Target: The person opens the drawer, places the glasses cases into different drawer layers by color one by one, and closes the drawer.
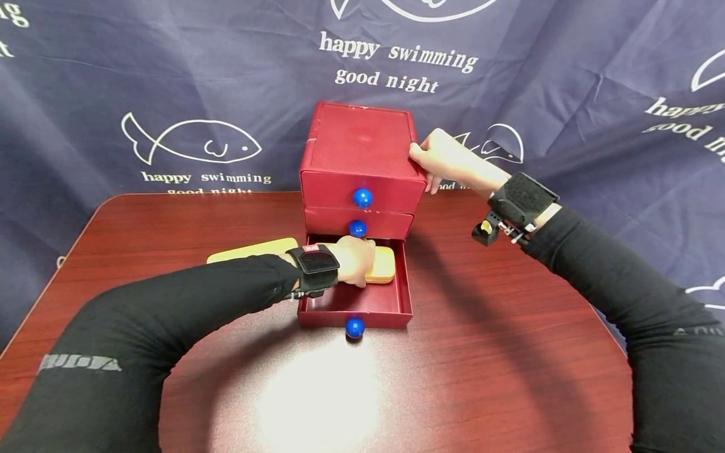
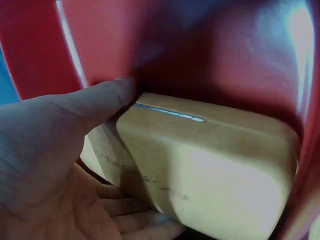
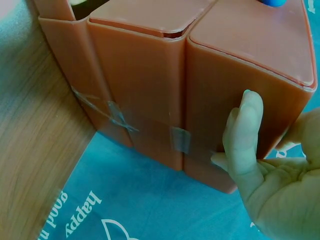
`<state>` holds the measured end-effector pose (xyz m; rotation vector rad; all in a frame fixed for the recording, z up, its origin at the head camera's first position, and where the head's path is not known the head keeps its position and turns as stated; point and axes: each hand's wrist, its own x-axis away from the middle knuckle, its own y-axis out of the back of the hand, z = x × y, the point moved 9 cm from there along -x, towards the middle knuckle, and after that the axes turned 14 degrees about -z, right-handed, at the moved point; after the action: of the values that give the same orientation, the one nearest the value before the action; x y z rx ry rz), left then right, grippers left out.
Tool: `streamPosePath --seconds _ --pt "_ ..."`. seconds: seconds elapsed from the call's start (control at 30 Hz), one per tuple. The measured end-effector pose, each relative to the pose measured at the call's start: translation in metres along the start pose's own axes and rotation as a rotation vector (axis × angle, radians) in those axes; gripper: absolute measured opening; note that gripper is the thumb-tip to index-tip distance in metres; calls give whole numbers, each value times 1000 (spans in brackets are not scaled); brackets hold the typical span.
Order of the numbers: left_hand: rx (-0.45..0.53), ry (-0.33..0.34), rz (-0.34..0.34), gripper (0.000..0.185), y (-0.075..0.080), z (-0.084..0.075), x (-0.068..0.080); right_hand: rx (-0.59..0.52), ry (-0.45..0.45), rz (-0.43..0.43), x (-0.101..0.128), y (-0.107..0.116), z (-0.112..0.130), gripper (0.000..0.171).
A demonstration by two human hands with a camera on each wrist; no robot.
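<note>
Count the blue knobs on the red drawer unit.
3. One on the top drawer, one on the middle drawer, one on the open bottom drawer. None appears hidden.

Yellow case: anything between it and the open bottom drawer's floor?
Nothing visible. The left hand holds the yellow case already inside the open bottom drawer; the floor in front of it shows bare. The part under the case is hidden. The right hand steadies the red cabinet.
</note>
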<state>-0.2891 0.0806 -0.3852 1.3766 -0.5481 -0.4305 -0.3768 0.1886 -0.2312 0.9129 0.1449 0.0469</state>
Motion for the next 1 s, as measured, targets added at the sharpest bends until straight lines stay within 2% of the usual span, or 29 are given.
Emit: streamPosePath --seconds 0.23,0.4,0.57,0.73,0.87,1.0 --pt "5 2 19 64 0 5 2 4 1 0 0 1 1 47" --pt "12 15 45 72 -4 8 0 10 -3 0 0 1 1 46" --pt "6 -9 80 84 -7 9 1 16 -3 0 0 1 1 46" --pt "20 -22 68 88 -3 13 9 31 -1 4 0 1 1 48" --pt "119 -54 35 76 7 16 20 32 -3 12 0 1 0 48" --pt "248 -115 79 52 22 19 36 28 -10 12 0 1 -1 47"
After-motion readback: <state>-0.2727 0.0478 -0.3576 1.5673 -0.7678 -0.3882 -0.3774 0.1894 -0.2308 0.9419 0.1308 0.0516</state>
